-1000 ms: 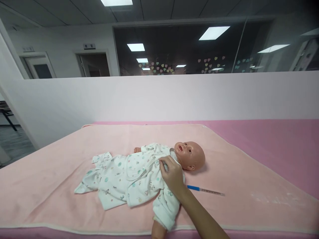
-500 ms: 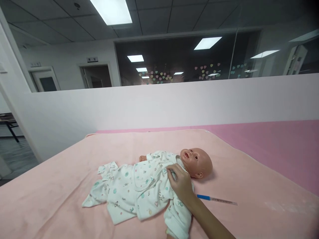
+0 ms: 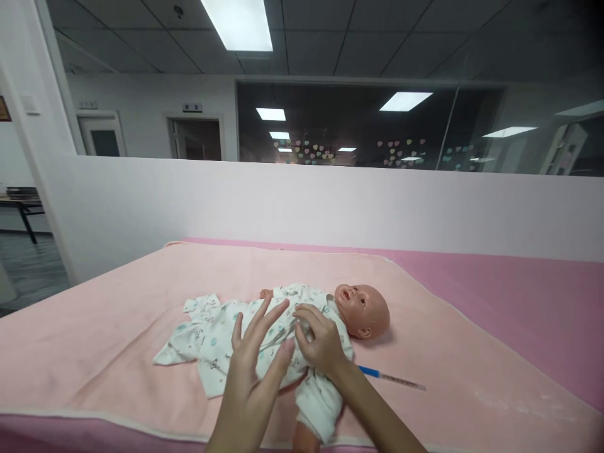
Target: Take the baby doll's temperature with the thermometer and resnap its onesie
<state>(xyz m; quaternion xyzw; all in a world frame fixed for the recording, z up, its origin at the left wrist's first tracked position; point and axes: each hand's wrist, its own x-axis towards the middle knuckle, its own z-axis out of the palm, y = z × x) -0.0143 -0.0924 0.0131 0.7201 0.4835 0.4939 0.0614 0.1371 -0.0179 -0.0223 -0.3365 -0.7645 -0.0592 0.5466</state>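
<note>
A baby doll point(image 3: 363, 311) lies on its back, head to the right, in a white wrap gown point(image 3: 212, 343) with small coloured prints. Over the gown's middle, my left hand point(image 3: 252, 371) is spread with the fingers apart, holding nothing. My right hand point(image 3: 321, 340) is at the doll's chest, its fingers curved over the gown and the thumb apart from them; no cloth shows between them. Part of the gown's front is hidden behind both hands. Beside my right forearm lies a slim tube with a blue end and a clear, marked length point(image 3: 401, 380).
A peach blanket point(image 3: 117, 302) is spread under the doll over a pink surface point(image 3: 495, 283). Behind it stands a low white wall point(image 3: 302, 201) with glass above. At far left, a table point(image 3: 23, 204) holds a stack of dark things.
My left hand has come into view over the gown. My right hand has moved a little left along the chest, its thumb and fingers further apart. The view has tilted and shifted.
</note>
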